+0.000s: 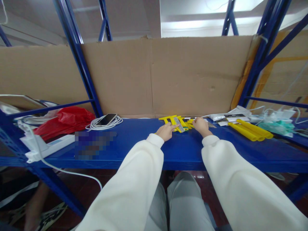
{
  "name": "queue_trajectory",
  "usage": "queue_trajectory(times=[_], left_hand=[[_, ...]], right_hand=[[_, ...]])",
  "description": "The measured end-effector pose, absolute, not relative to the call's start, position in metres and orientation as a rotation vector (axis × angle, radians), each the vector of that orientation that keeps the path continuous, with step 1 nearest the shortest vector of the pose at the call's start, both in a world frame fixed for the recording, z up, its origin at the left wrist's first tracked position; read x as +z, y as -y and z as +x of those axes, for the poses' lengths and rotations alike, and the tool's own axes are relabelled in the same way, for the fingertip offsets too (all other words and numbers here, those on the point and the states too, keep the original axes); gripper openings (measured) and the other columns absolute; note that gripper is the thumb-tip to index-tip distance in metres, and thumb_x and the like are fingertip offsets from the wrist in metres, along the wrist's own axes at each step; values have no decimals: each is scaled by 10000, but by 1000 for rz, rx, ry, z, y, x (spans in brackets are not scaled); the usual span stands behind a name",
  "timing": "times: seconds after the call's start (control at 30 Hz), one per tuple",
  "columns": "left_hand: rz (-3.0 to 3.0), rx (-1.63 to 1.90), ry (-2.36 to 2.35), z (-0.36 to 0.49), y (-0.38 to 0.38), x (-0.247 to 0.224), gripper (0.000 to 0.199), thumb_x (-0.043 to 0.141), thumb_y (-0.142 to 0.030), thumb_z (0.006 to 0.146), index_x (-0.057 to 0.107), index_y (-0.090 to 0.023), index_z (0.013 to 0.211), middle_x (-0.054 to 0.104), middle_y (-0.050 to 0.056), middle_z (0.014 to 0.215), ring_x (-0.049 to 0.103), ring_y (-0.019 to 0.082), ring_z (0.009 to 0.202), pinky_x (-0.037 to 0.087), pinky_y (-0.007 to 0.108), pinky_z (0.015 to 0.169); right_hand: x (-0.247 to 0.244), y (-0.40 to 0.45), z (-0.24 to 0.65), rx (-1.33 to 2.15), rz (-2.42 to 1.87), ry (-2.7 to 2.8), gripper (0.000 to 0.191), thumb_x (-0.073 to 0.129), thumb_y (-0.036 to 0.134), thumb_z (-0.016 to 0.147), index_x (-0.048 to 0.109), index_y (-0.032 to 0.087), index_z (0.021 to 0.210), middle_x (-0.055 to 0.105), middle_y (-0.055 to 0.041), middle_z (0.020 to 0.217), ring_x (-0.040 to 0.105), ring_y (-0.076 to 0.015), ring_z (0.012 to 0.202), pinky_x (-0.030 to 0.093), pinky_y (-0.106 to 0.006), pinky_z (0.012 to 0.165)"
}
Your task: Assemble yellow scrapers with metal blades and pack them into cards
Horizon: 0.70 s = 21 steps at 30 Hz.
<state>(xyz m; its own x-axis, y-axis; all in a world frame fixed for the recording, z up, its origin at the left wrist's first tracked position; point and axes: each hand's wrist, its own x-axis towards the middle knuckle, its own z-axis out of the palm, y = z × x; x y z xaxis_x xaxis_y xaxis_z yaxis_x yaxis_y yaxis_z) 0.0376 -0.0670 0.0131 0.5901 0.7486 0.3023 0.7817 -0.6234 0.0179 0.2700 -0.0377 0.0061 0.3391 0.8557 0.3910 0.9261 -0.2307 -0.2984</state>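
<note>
My left hand [166, 131] is closed around a yellow-handled scraper [179, 125] with a flat metal blade, its index finger lying along the tool. A bit of yellow shows on the other side of that hand. Just to the right, my right hand [201, 126] has its fingers closed on a yellow plastic part [189, 121], mostly hidden by the hand. A grey blade-like edge [211, 125] shows beyond it; whether it belongs to the held part I cannot tell. More yellow T-shaped scraper pieces [166, 118] lie in a pile behind my left hand.
Yellow tubes [250, 130] lie right on the blue table [134, 144], near white packets [231, 116] and a green plastic bag [276, 127]. At left are a phone [107, 119] on a coiled white cable [97, 126], a red bag [67, 120] and a power strip [55, 146]. Cardboard [120, 77] stands behind.
</note>
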Motion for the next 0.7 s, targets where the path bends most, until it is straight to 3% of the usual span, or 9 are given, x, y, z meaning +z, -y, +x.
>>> queue_trajectory(times=[0.17, 0.3, 0.47, 0.6, 0.7], left_hand=[[-2689, -420, 1312, 38, 70, 15, 502, 428, -202, 1036, 554, -312, 1509, 628, 96, 1132, 666, 210, 1054, 520, 286, 935], [-2689, -385, 1317, 39, 71, 15, 517, 430, -197, 1032, 537, -327, 1521, 620, 94, 1139, 666, 209, 1059, 520, 278, 925], [-2686, -367, 1317, 41, 72, 15, 546, 431, -191, 1029, 495, -356, 1546, 624, 95, 1154, 668, 221, 1086, 519, 282, 932], [-2693, -370, 1298, 41, 72, 15, 556, 444, -160, 1013, 522, -355, 1529, 632, 94, 1142, 670, 219, 1088, 515, 270, 946], [-2701, -379, 1287, 42, 73, 17, 537, 452, -179, 1017, 537, -355, 1517, 633, 89, 1126, 673, 209, 1070, 516, 262, 944]], right_hand=[[13, 37, 271, -41, -1876, 1299, 328, 500, 236, 930, 754, 80, 1067, 754, -204, 1159, 691, -296, 1130, 503, -327, 976], [15, 32, 270, 212, -1603, 1112, 242, 543, 280, 914, 711, 109, 950, 774, -147, 965, 715, -269, 949, 565, -315, 815], [16, 30, 263, 573, -1368, 982, 98, 531, 274, 964, 573, 189, 938, 744, -84, 883, 740, -201, 786, 580, -269, 656], [16, 36, 255, 756, -1238, 1037, 197, 574, 385, 988, 464, 235, 924, 707, -22, 754, 684, -159, 577, 551, -255, 546], [17, 43, 247, 810, -1198, 1063, 268, 618, 410, 979, 428, 242, 891, 694, 7, 722, 591, -108, 463, 463, -198, 441]])
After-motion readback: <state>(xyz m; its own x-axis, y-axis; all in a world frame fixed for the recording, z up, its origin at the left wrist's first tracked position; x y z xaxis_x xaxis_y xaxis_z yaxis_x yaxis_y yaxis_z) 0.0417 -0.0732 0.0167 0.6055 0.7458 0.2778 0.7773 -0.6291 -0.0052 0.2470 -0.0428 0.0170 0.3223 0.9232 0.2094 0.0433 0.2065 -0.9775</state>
